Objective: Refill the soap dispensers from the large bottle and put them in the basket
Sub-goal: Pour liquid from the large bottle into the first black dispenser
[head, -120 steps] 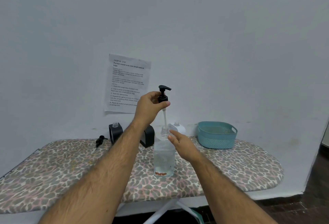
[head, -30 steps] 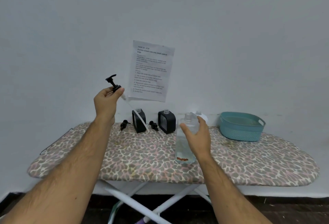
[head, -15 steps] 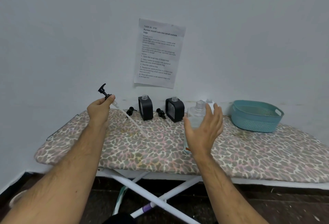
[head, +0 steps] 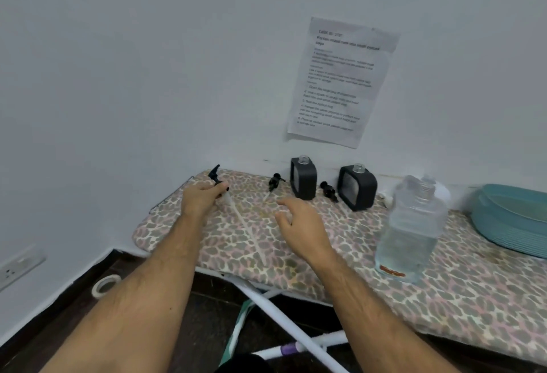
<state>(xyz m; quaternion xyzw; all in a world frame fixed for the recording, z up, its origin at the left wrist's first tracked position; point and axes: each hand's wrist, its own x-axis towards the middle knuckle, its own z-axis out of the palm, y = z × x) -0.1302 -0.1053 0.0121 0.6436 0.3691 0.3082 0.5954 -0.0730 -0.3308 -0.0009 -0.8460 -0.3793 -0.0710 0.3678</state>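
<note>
In the head view, the only one there is, the left hand (head: 199, 201) sits left of centre and grips the black pump head (head: 217, 183) of the large bottle (head: 410, 226), its long pale dip tube (head: 247, 230) slanting down to lie across the patterned bench (head: 461, 298). Half a second ago that pump was held above the bench and the right hand (head: 299, 226) was spread in front of the bottle; now the pump has come down to the left end of the bench and the right hand has left the bottle and hovers mid-frame, fingers loosely curled, holding nothing. The bottle stands upright at right of centre, uncapped, with clear liquid showing in its lower part. In my judgement that means the opening step is done and pouring can begin once the pump is laid down. Counting: one large bottle; two dark square soap dispensers, one (head: 302, 178) just above centre and one (head: 357, 187) to its right, both with open necks; two small black pumps lying beside them, one (head: 274, 182) to the left of the first dispenser and one (head: 328, 190) between the two; one teal basket (head: 515, 221) at the right edge, no dispenser in its visible part; one printed sheet (head: 340, 82) on the wall at upper right. A pale rounded thing behind the bottle is too hidden to name.
</note>
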